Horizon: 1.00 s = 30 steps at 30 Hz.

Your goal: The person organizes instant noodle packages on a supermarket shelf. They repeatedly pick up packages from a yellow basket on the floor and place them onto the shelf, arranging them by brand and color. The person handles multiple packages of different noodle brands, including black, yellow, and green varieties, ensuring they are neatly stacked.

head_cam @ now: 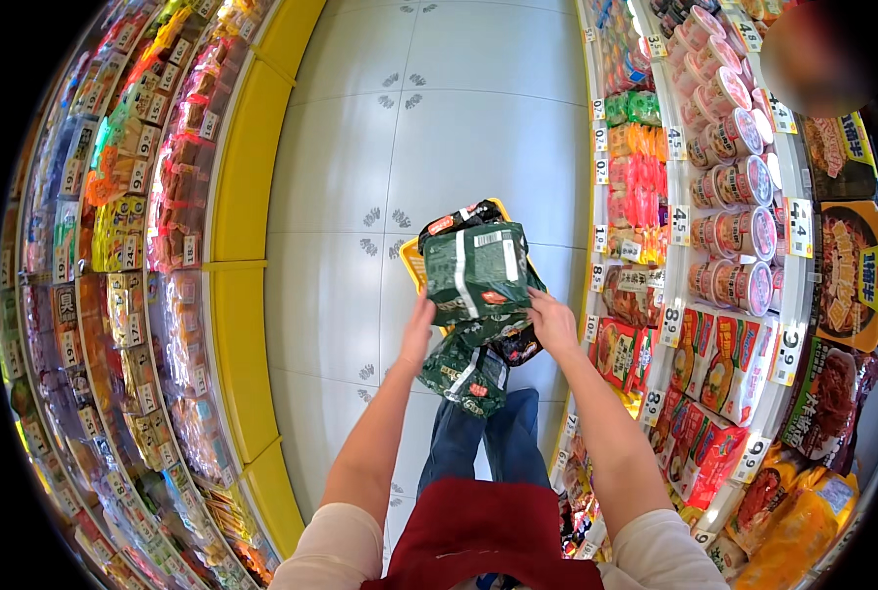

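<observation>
A large dark green plastic food package (476,269) with a white band and barcode is held between my two hands above a yellow plastic basket (410,264). My left hand (417,332) grips its lower left corner, and my right hand (552,318) grips its lower right corner. Beneath and nearer to me, another green package (472,376) hangs over the basket's near side. A black package (460,217) pokes out at the basket's far side; more black packaging (516,346) shows by my right hand. The packages hide most of the basket.
Shelves of bagged snacks (184,169) with a yellow base (236,295) line the left side. On the right, shelves hold cup noodles (734,232), bagged noodles (719,361) and boxed noodles (848,273). A tiled floor (483,147) with printed footprint marks runs between.
</observation>
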Motion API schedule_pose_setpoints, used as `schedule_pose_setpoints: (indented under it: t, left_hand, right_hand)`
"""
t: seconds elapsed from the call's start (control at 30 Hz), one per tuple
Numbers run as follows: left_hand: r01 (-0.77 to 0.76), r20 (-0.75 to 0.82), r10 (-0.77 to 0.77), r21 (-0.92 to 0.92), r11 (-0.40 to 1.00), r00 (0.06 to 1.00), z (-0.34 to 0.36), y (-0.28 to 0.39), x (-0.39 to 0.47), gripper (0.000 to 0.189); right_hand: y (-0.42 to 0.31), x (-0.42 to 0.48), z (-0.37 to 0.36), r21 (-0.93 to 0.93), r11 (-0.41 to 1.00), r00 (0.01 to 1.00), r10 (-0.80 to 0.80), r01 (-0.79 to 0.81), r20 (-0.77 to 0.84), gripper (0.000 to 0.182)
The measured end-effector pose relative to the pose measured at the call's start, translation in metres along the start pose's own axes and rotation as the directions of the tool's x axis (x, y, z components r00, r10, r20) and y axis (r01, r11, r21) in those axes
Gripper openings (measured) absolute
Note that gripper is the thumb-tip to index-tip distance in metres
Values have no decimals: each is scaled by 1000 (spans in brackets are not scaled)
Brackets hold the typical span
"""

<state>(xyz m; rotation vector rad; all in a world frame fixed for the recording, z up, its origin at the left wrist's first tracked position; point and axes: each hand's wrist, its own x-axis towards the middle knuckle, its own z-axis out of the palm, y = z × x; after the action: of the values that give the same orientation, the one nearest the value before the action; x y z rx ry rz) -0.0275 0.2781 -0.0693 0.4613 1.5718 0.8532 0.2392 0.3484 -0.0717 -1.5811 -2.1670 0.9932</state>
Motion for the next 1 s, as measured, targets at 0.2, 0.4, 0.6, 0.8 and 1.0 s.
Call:
schedule_pose_setpoints:
  t: [0.2, 0.4, 0.6, 0.8, 1.0]
  left_hand:
    - [-288, -57, 312, 260, 922, 948, 6, -71, 6, 70]
    - [-265, 45, 304, 620, 739, 952, -12, -30, -2, 83]
    - [-254, 56, 279, 611, 750, 959, -38, -26, -12, 91]
    - [-264, -32, 340, 563, 783, 940, -114, -71, -70, 99]
    - [-203, 41, 297, 818, 539, 954, -152, 37, -81, 94]
  right_hand:
    - [8, -22, 17, -1, 953, 950, 303, -304, 80, 41]
    - [9, -63, 6, 61, 949, 951, 308, -309, 22, 55]
    - [-21, -153, -35, 117, 929, 937, 347, -350, 46, 55]
    - [-67, -277, -122, 256, 896, 931, 356, -364, 77, 50]
    - [-155, -353, -280, 256, 897, 891, 412, -360, -193, 49]
